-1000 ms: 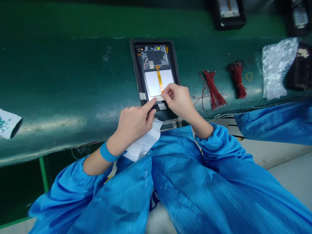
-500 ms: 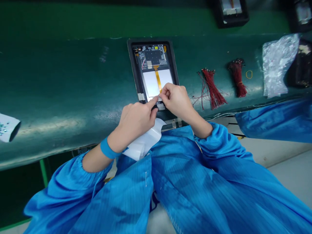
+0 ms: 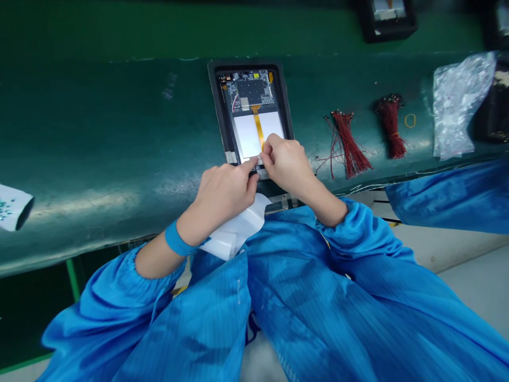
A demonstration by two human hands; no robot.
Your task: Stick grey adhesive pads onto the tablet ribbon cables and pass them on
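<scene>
While the opened tablet (image 3: 244,132) is cradled in a black tray (image 3: 217,85) on the green tabletop (image 3: 131,127), its six o'clock end is touched by the index finger of the left hand (image 3: 222,191), whose grip is spread between finger and thumb. The grip of the right hand (image 3: 288,164) is pressed together by the six o'clock end of the orange ribbon cable (image 3: 258,127); whether anything is pinched cannot be told. At about three o'clock from the tray, a red wire bundle (image 3: 350,148) is laid.

Legible text: none. Dark-blue lettering (image 3: 252,328) on white garment (image 3: 260,363), bottom centre of frame, partly covered by blue jacket (image 3: 186,323); unreadable.
</scene>
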